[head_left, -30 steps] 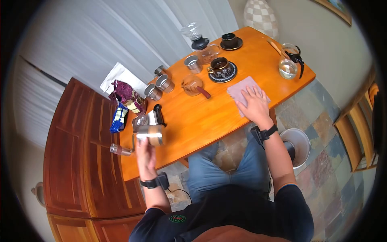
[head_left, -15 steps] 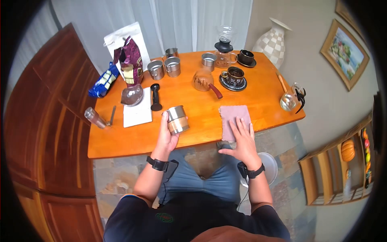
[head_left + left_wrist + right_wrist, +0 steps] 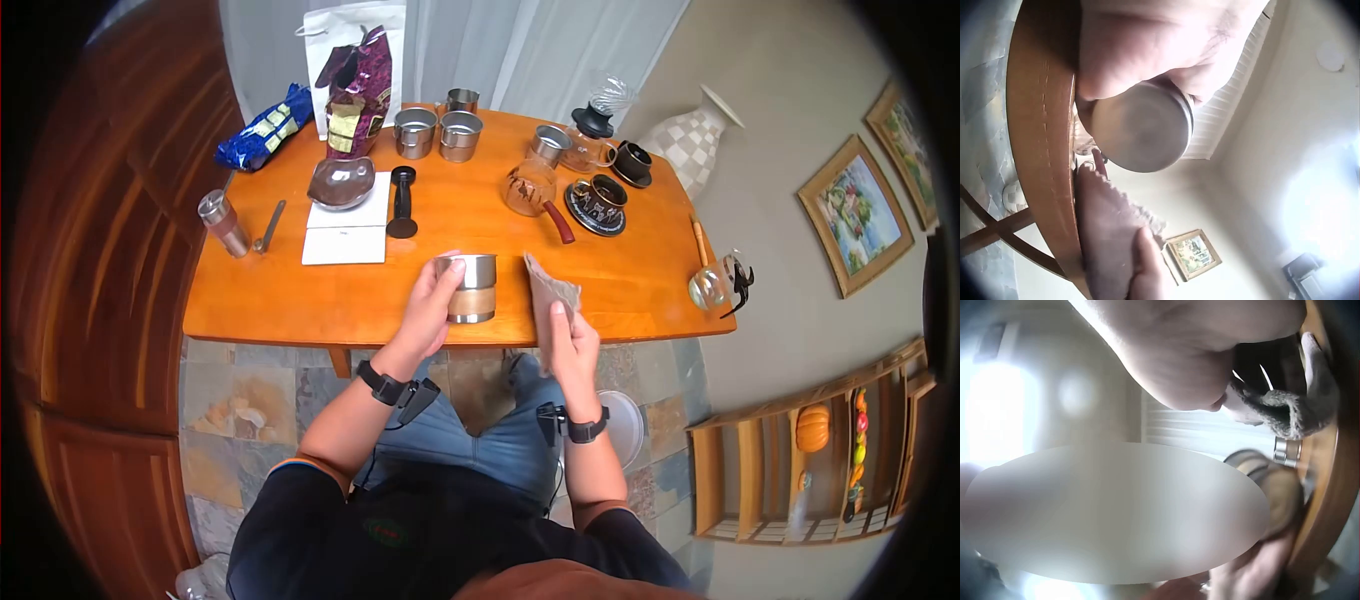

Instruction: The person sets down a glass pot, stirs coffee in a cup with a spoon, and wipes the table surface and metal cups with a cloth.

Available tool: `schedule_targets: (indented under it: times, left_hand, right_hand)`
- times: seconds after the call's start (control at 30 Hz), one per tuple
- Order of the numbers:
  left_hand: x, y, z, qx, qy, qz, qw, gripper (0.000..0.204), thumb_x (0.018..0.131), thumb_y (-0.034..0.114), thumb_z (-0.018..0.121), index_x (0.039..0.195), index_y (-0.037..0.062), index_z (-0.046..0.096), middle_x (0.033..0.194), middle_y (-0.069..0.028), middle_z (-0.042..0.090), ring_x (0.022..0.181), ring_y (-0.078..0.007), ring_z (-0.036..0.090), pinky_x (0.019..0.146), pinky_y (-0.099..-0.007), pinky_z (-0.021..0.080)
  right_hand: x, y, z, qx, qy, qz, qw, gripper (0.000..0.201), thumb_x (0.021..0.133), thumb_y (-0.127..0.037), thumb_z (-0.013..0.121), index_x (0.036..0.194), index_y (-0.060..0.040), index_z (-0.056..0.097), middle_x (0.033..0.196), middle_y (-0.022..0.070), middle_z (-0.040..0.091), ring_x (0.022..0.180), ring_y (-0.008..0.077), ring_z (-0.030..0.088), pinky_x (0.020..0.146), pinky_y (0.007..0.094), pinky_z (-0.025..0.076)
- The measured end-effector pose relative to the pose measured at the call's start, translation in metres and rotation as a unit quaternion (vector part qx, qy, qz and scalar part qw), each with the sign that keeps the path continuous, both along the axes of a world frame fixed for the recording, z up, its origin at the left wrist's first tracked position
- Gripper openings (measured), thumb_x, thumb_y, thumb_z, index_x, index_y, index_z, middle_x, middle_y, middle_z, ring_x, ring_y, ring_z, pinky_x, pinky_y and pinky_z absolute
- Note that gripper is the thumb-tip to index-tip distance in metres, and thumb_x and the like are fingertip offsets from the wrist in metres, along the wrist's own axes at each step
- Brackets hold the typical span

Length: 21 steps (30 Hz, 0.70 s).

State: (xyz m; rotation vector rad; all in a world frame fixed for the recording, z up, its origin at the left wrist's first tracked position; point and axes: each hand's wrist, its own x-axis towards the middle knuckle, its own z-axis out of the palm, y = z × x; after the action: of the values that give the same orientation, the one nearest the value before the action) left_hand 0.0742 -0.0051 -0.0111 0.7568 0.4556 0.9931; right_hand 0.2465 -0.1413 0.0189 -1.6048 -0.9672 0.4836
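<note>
My left hand (image 3: 425,315) grips a steel canister (image 3: 473,300) with a tan band, held upright over the table's near edge. Its round metal base (image 3: 1144,128) faces the left wrist camera. To its right, my right hand (image 3: 574,358) pinches a pinkish cloth (image 3: 545,300), thumb on the near face and the cloth hanging folded and upright. A narrow gap separates cloth and canister in the head view. From the right wrist, the cloth's frayed edge (image 3: 1285,409) shows below the fingers, most of which are hidden.
Beyond the hands stand a glass pot (image 3: 530,188) with a red handle, a dark cup (image 3: 602,195) on a saucer and several steel cups (image 3: 460,135). A black tamper (image 3: 402,203) lies by a white pad (image 3: 343,245). A glass vessel (image 3: 708,288) sits near the right edge.
The right hand, earlier flat on the cloth, has gathered it up off the table and brought it left toward the canister. The left hand has kept the canister, now upright nearer the cloth.
</note>
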Motion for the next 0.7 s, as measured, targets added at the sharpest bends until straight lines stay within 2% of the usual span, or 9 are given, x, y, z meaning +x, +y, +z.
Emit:
schedule_targets:
  times: [0.07, 0.13, 0.17, 0.2, 0.27, 0.43, 0.57, 0.63, 0.7]
  left_hand:
    - [0.005, 0.001, -0.006, 0.017, 0.012, -0.005, 1.000, 0.054, 0.103, 0.029, 0.064, 0.143, 0.0000, 0.043, 0.128, -0.0086, 0.058, 0.118, -0.0155, 0.056, 0.101, -0.0319, 0.048]
    - [0.010, -0.004, -0.007, 0.125, 0.093, 0.046, 0.987, 0.056, 0.103, 0.030, 0.063, 0.145, -0.0001, 0.041, 0.130, -0.0098, 0.057, 0.118, -0.0154, 0.056, 0.101, -0.0313, 0.048]
    - [0.011, -0.007, -0.005, 0.144, 0.098, 0.078, 0.982, 0.057, 0.102, 0.027, 0.064, 0.146, -0.0003, 0.040, 0.132, -0.0110, 0.056, 0.118, -0.0156, 0.056, 0.101, -0.0308, 0.047]
    - [0.012, -0.007, -0.009, 0.149, 0.103, 0.076, 0.981, 0.057, 0.102, 0.027, 0.064, 0.146, -0.0003, 0.040, 0.132, -0.0110, 0.056, 0.118, -0.0156, 0.056, 0.101, -0.0308, 0.047]
    - [0.016, -0.005, -0.021, 0.177, 0.119, 0.105, 0.971, 0.058, 0.101, 0.023, 0.067, 0.146, -0.0004, 0.040, 0.132, -0.0118, 0.057, 0.120, -0.0165, 0.056, 0.102, -0.0311, 0.046]
    - [0.032, -0.021, -0.006, 0.176, 0.101, 0.068, 0.977, 0.056, 0.102, 0.023, 0.064, 0.148, -0.0007, 0.041, 0.139, -0.0107, 0.055, 0.126, -0.0178, 0.053, 0.109, -0.0326, 0.042]
    - [0.045, -0.022, 0.004, 0.151, 0.072, 0.038, 0.985, 0.061, 0.097, 0.022, 0.071, 0.146, -0.0021, 0.043, 0.138, -0.0111, 0.056, 0.125, -0.0169, 0.055, 0.104, -0.0314, 0.045]
    - [0.048, -0.020, 0.000, 0.164, 0.079, 0.006, 0.983, 0.060, 0.097, 0.021, 0.072, 0.145, -0.0027, 0.045, 0.137, -0.0114, 0.056, 0.123, -0.0173, 0.056, 0.103, -0.0320, 0.046]
    - [0.051, -0.018, -0.009, 0.177, 0.084, -0.023, 0.980, 0.058, 0.096, 0.021, 0.072, 0.143, -0.0033, 0.047, 0.136, -0.0118, 0.056, 0.121, -0.0178, 0.056, 0.101, -0.0325, 0.047]
  right_hand:
    - [-0.023, 0.018, -0.006, 0.098, 0.107, 0.049, 0.988, 0.036, 0.107, -0.031, 0.057, 0.111, 0.0023, 0.072, 0.086, -0.0046, 0.065, 0.080, 0.0031, 0.049, 0.068, 0.0229, 0.044]
    - [-0.033, 0.017, -0.006, -0.018, 0.120, 0.127, 0.985, 0.041, 0.110, -0.029, 0.049, 0.122, 0.0045, 0.068, 0.108, 0.0048, 0.070, 0.099, 0.0096, 0.059, 0.088, 0.0252, 0.047]
    - [-0.047, 0.023, 0.002, 0.108, 0.071, 0.148, 0.980, 0.045, 0.112, -0.027, 0.040, 0.133, 0.0063, 0.062, 0.137, 0.0154, 0.062, 0.130, 0.0201, 0.054, 0.111, 0.0319, 0.039]
    - [-0.049, 0.024, 0.003, 0.113, 0.075, 0.146, 0.980, 0.045, 0.112, -0.027, 0.040, 0.133, 0.0063, 0.062, 0.137, 0.0154, 0.062, 0.130, 0.0201, 0.054, 0.111, 0.0319, 0.039]
    - [-0.051, 0.028, 0.004, 0.166, 0.093, 0.181, 0.965, 0.048, 0.112, -0.025, 0.035, 0.140, 0.0082, 0.055, 0.153, 0.0207, 0.048, 0.149, 0.0275, 0.036, 0.122, 0.0360, 0.025]
    - [-0.042, 0.056, -0.041, 0.182, 0.156, 0.146, 0.960, 0.060, 0.113, -0.031, 0.037, 0.157, 0.0062, 0.025, 0.159, 0.0181, 0.035, 0.146, 0.0239, 0.038, 0.119, 0.0349, 0.030]
    - [-0.022, 0.059, -0.028, 0.175, 0.149, 0.142, 0.963, 0.060, 0.113, -0.034, 0.037, 0.156, 0.0059, 0.028, 0.159, 0.0178, 0.036, 0.145, 0.0228, 0.039, 0.118, 0.0333, 0.031]
    - [-0.013, 0.057, -0.021, 0.149, 0.314, 0.154, 0.925, 0.059, 0.113, -0.038, 0.034, 0.153, 0.0053, 0.035, 0.154, 0.0163, 0.043, 0.141, 0.0210, 0.043, 0.116, 0.0315, 0.035]
    - [-0.007, 0.051, -0.016, 0.138, 0.385, 0.144, 0.901, 0.058, 0.113, -0.039, 0.033, 0.150, 0.0048, 0.039, 0.149, 0.0150, 0.048, 0.136, 0.0199, 0.047, 0.113, 0.0313, 0.037]
